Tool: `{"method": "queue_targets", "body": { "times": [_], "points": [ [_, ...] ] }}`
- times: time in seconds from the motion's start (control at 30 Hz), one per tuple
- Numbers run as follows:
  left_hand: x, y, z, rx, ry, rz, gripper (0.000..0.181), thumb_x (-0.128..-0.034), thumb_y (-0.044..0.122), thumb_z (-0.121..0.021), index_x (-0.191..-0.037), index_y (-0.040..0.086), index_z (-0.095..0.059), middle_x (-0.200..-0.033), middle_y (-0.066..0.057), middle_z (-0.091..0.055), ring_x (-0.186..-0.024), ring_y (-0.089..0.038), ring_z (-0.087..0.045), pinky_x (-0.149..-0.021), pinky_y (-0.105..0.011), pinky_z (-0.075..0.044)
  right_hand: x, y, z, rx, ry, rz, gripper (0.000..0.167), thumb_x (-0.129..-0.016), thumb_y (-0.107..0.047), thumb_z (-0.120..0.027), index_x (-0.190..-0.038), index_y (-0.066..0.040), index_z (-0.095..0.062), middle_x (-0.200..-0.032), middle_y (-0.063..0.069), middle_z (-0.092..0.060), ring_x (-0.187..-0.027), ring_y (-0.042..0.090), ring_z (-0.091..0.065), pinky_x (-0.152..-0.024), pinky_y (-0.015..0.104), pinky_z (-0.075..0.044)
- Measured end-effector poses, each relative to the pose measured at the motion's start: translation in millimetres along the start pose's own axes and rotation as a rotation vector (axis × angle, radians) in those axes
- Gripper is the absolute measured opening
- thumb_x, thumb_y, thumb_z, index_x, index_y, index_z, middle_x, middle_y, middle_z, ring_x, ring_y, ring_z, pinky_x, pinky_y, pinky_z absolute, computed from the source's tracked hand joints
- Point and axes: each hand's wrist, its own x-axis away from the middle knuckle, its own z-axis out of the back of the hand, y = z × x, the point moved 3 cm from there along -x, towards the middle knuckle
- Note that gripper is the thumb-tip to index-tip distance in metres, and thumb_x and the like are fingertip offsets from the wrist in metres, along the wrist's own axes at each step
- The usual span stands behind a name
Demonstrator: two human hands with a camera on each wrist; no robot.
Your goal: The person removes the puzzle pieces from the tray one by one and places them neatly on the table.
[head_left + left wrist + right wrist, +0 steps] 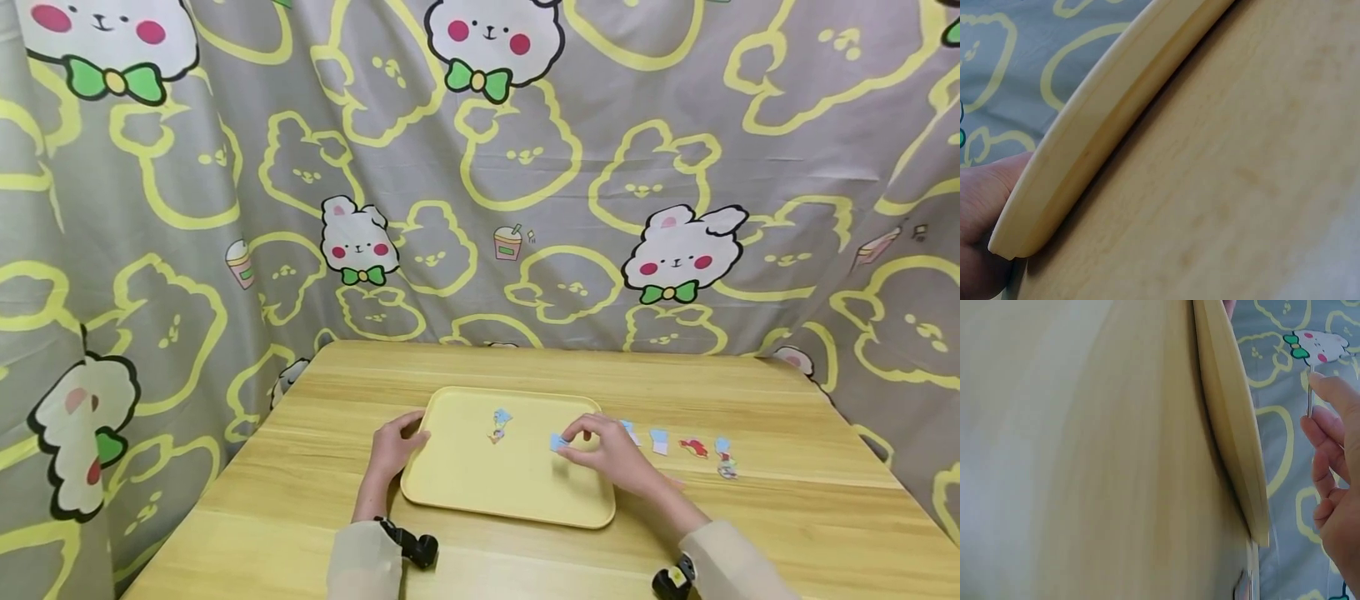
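A pale yellow tray (480, 483) lies on the wooden table. My left hand (393, 448) holds the tray's left rim; in the left wrist view part of this hand (985, 212) shows beside the rim. Above the tray's right half, my right hand (615, 457) pinches a small, flat light-blue piece (557, 442) between thumb and fingertips. The right wrist view shows that thin piece (1310, 394) edge-on, and its face is hidden there. On the tray, left of the pinched piece, lies a small blue-and-multicoloured cutout (500, 425); its picture is too small to make out.
Right of the tray on the table (795, 500) lie a blue-and-pale-pink piece (659, 442), a red cutout (693, 448) and a blue-topped multicoloured cutout (725, 460). Another blue piece (630, 430) is partly behind my right hand. A patterned grey curtain (480, 167) surrounds the table's far sides.
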Motion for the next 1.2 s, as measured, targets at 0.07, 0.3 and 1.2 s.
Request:
{"method": "queue_targets", "body": {
  "times": [0.07, 0.3, 1.2],
  "points": [
    [-0.1, 0.1, 0.2, -0.003, 0.0, -0.001, 0.039, -0.0892, 0.015, -0.071, -0.127, 0.008, -0.066, -0.134, -0.019, -0.062, -0.131, -0.041, -0.051, -0.112, -0.053, -0.041, 3.1, 3, 4, 0.015, 0.01, -0.005, 0.014, -0.08, -0.021, -0.081, -0.088, -0.025, -0.07, -0.087, -0.014, -0.069, -0.078, 0.003, -0.05, -0.069, 0.021, -0.044],
    [-0.5, 0.2, 0.5, -0.002, -0.002, 0.006, 0.039, -0.0897, 0.014, -0.07, -0.128, 0.008, -0.066, -0.135, -0.02, -0.061, -0.132, -0.041, -0.05, -0.112, -0.053, -0.041, 14.5, 13, 19, 0.089, 0.04, -0.043, 0.014, -0.078, -0.019, -0.082, -0.086, -0.022, -0.07, -0.086, -0.011, -0.066, -0.077, 0.006, -0.051, -0.064, 0.021, -0.045],
    [0.9, 1.6, 2.5, 0.003, 0.0, 0.001, 0.039, -0.089, 0.014, -0.071, -0.128, 0.007, -0.066, -0.134, -0.02, -0.061, -0.131, -0.042, -0.051, -0.112, -0.053, -0.041, 62.9, 37, 74, 0.271, 0.123, -0.025, 0.025, -0.069, -0.015, -0.087, -0.08, -0.027, -0.067, -0.084, -0.015, -0.066, -0.076, 0.004, -0.05, -0.067, 0.021, -0.038]
  ]
}}
